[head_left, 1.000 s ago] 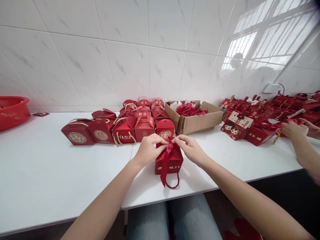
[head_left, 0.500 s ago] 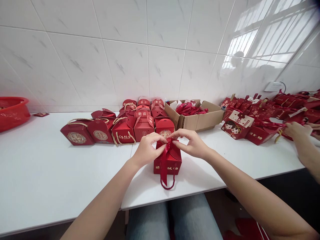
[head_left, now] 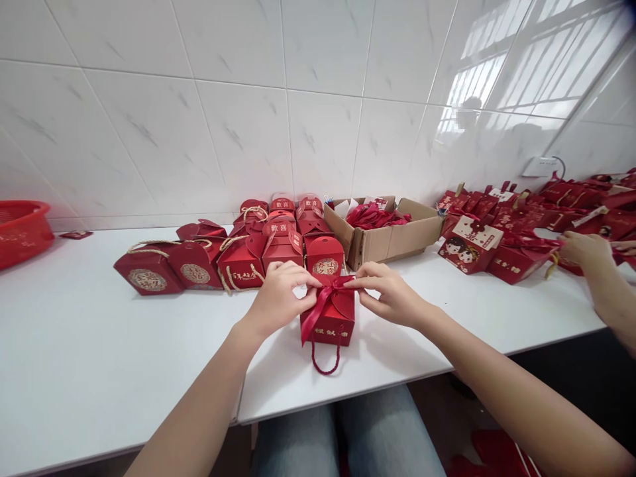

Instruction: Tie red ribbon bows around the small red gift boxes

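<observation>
Grip: left hand (head_left: 275, 295) and right hand (head_left: 392, 295) each pinch ribbon (head_left: 318, 308) atop one box (head_left: 330, 324) near the surface (head_left: 99, 344) edge.
Behind: clustered boxes (head_left: 238, 262), too overlapped to count, one carton (head_left: 392, 242), one basket (head_left: 22, 232), one co-worker's hand (head_left: 586, 252).

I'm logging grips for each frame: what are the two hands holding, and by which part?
Both the left hand and right hand pinch the red ribbon close to where it crosses atop the red gift box.

Left grip (head_left: 275, 298) bare, right grip (head_left: 392, 295) bare, forearms (head_left: 199, 417) unsleeved, faded blue-grey jeans (head_left: 368, 430)
</observation>
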Available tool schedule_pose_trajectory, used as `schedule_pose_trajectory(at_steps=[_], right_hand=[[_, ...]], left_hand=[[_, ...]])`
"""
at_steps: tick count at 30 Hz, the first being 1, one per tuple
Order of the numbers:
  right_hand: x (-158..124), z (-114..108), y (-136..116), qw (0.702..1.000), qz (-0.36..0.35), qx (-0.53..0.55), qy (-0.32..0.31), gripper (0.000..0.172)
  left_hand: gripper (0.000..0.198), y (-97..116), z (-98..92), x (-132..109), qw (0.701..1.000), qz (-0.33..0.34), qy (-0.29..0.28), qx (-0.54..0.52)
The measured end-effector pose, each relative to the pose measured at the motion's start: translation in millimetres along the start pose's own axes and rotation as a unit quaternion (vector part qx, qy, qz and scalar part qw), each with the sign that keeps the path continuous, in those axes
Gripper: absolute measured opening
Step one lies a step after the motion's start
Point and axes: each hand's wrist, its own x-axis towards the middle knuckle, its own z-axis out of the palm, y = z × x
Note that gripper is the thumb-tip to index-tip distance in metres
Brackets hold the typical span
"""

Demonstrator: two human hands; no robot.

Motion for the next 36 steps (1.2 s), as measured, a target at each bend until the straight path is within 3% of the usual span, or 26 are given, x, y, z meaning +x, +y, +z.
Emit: schedule_pose_trajectory(at_steps=[7, 11, 17, 22, 27, 31, 36], right_hand=[[0, 10, 7, 0.995, 0.039, 0.087, 0.033, 0.026], [7, 17, 11, 0.984, 0.074, 0.164, -0.003, 0.035], [14, 17, 5, 0.988, 0.064, 0.138, 0.039, 0.013], [13, 14, 2, 0.991, 0.09, 0.094, 0.031, 0.02], [11, 12, -2, 0.981, 0.15, 0.121, -0.018, 0.029], [12, 11, -4, 0.96, 0.224, 0.167, -0.035, 0.042], [14, 10, -5, 0.895, 0.304, 0.323, -0.042, 0.049]], left_hand=[[0.014, 2, 6.9, 2, 0.996, -0.04, -0.052, -0.066], [0.005, 3, 12.2, 2, 0.985, -0.06, -0.045, -0.154], [0.004, 3, 13.9, 0, 0.975, -0.106, -0.022, -0.193], [0.001, 3, 13.9, -1, 0.98, -0.1, -0.002, -0.171], [0.002, 4, 14.0, -1, 0.983, -0.099, 0.02, -0.151], [0.004, 8, 14.2, -1, 0.987, -0.103, 0.035, -0.12], [0.006, 11, 12.8, -3, 0.989, -0.098, 0.049, -0.1]])
